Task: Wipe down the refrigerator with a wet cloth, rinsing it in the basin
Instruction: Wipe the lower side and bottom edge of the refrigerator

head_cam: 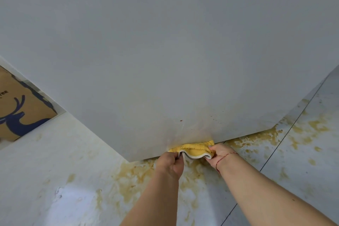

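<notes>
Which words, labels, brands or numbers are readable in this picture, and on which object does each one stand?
"ree": dark blue letters on the brown cardboard box with a blue deer drawing, cut off by the left edge of the picture; the full word cannot be read.
A smaller mark below these letters: too small to read.
White refrigerator side, yellow cloth: no text.

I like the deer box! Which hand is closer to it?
Left. The left hand grips the yellow cloth on the side toward the cardboard box, which sits far to its left. The right hand grips the cloth's other end, farther away.
</notes>
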`<action>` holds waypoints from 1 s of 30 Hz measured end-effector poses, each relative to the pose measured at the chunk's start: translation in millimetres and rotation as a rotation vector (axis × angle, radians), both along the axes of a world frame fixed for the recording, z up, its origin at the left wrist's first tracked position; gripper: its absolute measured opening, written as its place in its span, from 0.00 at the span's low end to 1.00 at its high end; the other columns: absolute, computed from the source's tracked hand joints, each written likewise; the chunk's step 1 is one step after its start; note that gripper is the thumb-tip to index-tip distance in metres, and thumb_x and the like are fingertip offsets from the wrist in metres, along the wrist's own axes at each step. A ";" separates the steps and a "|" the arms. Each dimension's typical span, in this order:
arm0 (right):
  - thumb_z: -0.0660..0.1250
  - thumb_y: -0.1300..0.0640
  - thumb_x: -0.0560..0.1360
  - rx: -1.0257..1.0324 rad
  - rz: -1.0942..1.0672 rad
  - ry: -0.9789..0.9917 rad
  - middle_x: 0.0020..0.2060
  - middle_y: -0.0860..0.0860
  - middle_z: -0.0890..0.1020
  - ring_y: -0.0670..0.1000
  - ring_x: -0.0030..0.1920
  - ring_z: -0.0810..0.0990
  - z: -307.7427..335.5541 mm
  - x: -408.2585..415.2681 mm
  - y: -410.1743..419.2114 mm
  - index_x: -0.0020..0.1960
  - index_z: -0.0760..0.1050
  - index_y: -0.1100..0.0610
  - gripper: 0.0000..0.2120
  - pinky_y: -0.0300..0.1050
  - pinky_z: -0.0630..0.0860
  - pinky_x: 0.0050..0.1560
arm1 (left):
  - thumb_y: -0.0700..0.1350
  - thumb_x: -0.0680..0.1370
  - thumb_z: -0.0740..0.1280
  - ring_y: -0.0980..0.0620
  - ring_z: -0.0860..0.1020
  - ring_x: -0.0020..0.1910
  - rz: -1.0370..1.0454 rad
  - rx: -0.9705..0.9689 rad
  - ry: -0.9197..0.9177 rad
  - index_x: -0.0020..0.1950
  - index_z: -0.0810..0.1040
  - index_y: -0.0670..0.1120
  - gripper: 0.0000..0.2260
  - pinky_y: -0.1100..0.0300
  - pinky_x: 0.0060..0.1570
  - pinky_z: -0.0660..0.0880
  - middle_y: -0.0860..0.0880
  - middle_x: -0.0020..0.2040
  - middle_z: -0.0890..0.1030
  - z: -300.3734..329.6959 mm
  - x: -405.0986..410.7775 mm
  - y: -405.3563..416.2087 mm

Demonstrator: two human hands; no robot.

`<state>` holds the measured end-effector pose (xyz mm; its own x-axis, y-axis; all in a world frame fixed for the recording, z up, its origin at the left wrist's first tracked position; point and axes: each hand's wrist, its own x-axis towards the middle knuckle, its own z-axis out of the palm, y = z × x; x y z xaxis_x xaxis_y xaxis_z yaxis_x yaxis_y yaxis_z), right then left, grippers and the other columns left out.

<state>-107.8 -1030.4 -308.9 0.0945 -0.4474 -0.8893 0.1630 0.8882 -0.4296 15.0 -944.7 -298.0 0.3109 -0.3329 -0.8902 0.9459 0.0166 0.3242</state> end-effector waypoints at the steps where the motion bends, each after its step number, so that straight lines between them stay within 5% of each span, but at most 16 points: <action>1: 0.52 0.70 0.80 0.020 -0.034 -0.029 0.71 0.59 0.67 0.59 0.71 0.66 4.6 -1.9 -2.4 0.71 0.63 0.66 0.20 0.54 0.66 0.67 | 0.27 0.79 0.52 0.45 0.71 0.39 0.011 -0.031 0.016 0.58 0.69 0.29 0.11 0.60 0.43 0.78 0.40 0.43 0.70 1.8 -0.6 0.5; 3: 0.53 0.71 0.80 -0.003 -0.098 -0.075 0.69 0.61 0.68 0.60 0.69 0.68 17.5 -5.0 -5.0 0.70 0.65 0.66 0.19 0.54 0.68 0.60 | 0.26 0.79 0.52 0.46 0.71 0.39 0.007 -0.066 0.028 0.50 0.71 0.30 0.09 0.58 0.28 0.79 0.41 0.42 0.70 14.5 -6.2 -1.3; 7: 0.58 0.72 0.77 -0.075 -0.132 -0.163 0.64 0.61 0.73 0.60 0.63 0.74 51.7 -15.8 -5.3 0.55 0.74 0.66 0.10 0.50 0.72 0.52 | 0.25 0.78 0.50 0.45 0.71 0.38 -0.068 -0.108 -0.055 0.45 0.70 0.30 0.09 0.55 0.40 0.78 0.40 0.42 0.69 51.8 -13.2 -1.6; 10: 0.61 0.73 0.75 -0.154 -0.168 -0.208 0.52 0.60 0.77 0.56 0.44 0.78 80.0 -16.3 -4.8 0.42 0.73 0.65 0.07 0.53 0.75 0.45 | 0.26 0.78 0.51 0.44 0.72 0.38 -0.068 -0.151 -0.095 0.50 0.70 0.30 0.09 0.56 0.50 0.74 0.40 0.43 0.70 75.9 -13.3 0.0; 14: 0.62 0.74 0.74 -0.281 -0.183 -0.270 0.40 0.57 0.77 0.54 0.38 0.77 119.3 -15.6 2.4 0.40 0.74 0.64 0.08 0.52 0.77 0.41 | 0.25 0.77 0.50 0.44 0.72 0.38 -0.043 -0.220 -0.181 0.43 0.70 0.32 0.10 0.54 0.48 0.74 0.40 0.41 0.71 116.3 -14.4 5.9; 21: 0.63 0.72 0.74 -0.460 -0.169 -0.343 0.36 0.56 0.78 0.52 0.35 0.78 173.6 -20.4 10.0 0.40 0.76 0.62 0.08 0.38 0.77 0.25 | 0.25 0.76 0.50 0.42 0.73 0.41 -0.052 -0.324 -0.264 0.48 0.71 0.30 0.11 0.55 0.46 0.76 0.37 0.50 0.70 173.7 -13.7 11.7; 24: 0.61 0.73 0.74 -0.588 -0.135 -0.411 0.34 0.55 0.82 0.51 0.35 0.81 192.1 -29.1 14.1 0.44 0.78 0.63 0.10 0.37 0.77 0.28 | 0.25 0.76 0.51 0.42 0.75 0.42 -0.046 -0.418 -0.275 0.49 0.71 0.30 0.11 0.55 0.46 0.76 0.37 0.49 0.72 189.7 -18.1 13.5; 27: 0.58 0.72 0.74 -0.703 -0.063 -0.500 0.43 0.58 0.83 0.54 0.44 0.83 203.7 -47.9 22.1 0.53 0.78 0.65 0.13 0.45 0.82 0.42 | 0.26 0.77 0.51 0.43 0.77 0.44 -0.095 -0.530 -0.327 0.50 0.73 0.31 0.12 0.56 0.49 0.77 0.37 0.47 0.76 199.3 -34.7 25.7; 30: 0.56 0.72 0.73 -0.719 -0.023 -0.571 0.43 0.58 0.84 0.55 0.45 0.84 207.1 -72.8 32.8 0.51 0.78 0.62 0.15 0.51 0.81 0.47 | 0.26 0.74 0.50 0.41 0.81 0.47 -0.192 -0.599 -0.357 0.56 0.75 0.32 0.18 0.50 0.50 0.80 0.36 0.49 0.81 198.0 -52.3 49.1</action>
